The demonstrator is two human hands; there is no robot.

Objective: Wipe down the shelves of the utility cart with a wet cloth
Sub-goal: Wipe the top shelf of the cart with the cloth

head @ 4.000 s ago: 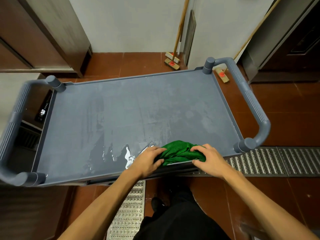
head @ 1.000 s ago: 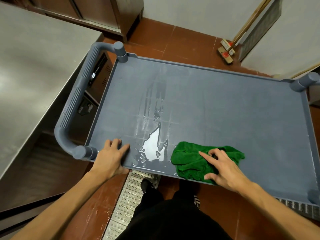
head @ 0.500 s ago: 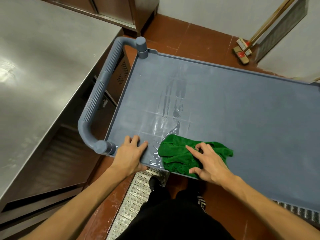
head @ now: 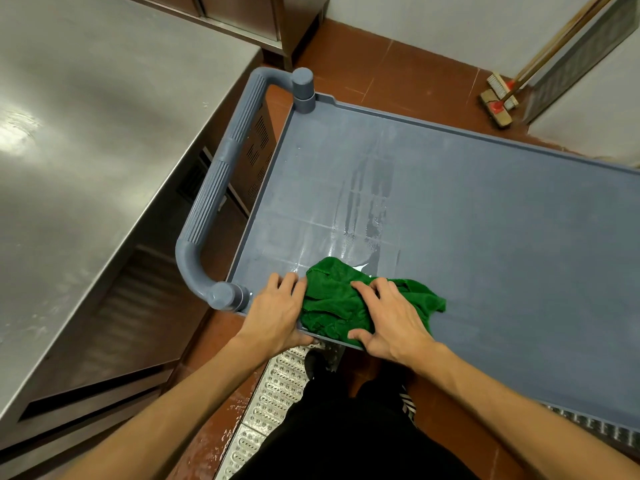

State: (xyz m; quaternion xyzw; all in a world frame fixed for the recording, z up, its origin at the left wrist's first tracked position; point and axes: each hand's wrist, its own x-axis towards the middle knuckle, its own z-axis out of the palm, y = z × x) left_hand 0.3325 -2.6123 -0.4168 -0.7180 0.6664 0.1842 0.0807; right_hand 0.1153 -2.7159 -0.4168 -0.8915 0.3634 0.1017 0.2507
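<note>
The grey utility cart's top shelf (head: 485, 220) fills the middle and right of the view, with wet streaks and a small puddle near its front left. A crumpled green cloth (head: 332, 299) lies on the shelf at the near edge. My right hand (head: 388, 317) presses flat on the cloth, fingers spread, thumb over the shelf rim. My left hand (head: 277, 313) grips the near rim just left of the cloth, its fingertips touching the cloth's edge. The cart's ribbed handle (head: 211, 202) curves at the left end.
A stainless steel table (head: 86, 150) stands close on the left of the cart. Red tile floor (head: 381, 64) lies beyond, with brush heads (head: 497, 102) leaning at the wall. A metal drain grate (head: 273, 403) runs under my feet.
The cloth and my right hand slid left along the near edge over the puddle. My left hand stayed on the rim and now touches the cloth.
</note>
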